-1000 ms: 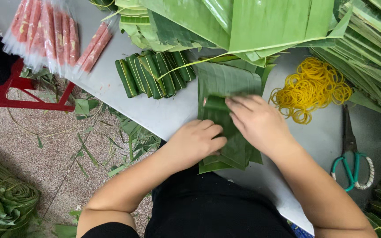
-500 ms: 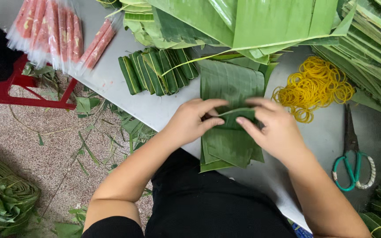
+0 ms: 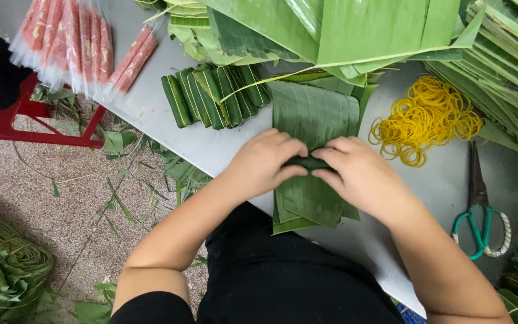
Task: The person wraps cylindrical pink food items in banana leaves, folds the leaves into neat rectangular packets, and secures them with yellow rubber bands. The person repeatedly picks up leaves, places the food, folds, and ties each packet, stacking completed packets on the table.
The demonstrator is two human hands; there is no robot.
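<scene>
A stack of flat green banana leaf pieces (image 3: 313,114) lies on the grey table (image 3: 223,150) in front of me. On it, both hands press a small leaf-wrapped roll (image 3: 309,162). My left hand (image 3: 265,163) grips the roll's left end, fingers curled over it. At the roll's right end, my right hand (image 3: 361,177) holds it the same way. Most of the roll is hidden under my fingers.
A row of several finished leaf rolls (image 3: 214,95) lies just beyond the hands. Yellow rubber bands (image 3: 427,117) are piled to the right, with green-handled scissors (image 3: 481,207) nearer. Clear packets of red sausages (image 3: 73,42) lie far left. Large leaves (image 3: 355,30) cover the back. A red stool (image 3: 25,123) stands on the floor.
Both hands have closed in on the roll at the middle of the leaf stack, rolling it back towards me; the view has shifted slightly.
</scene>
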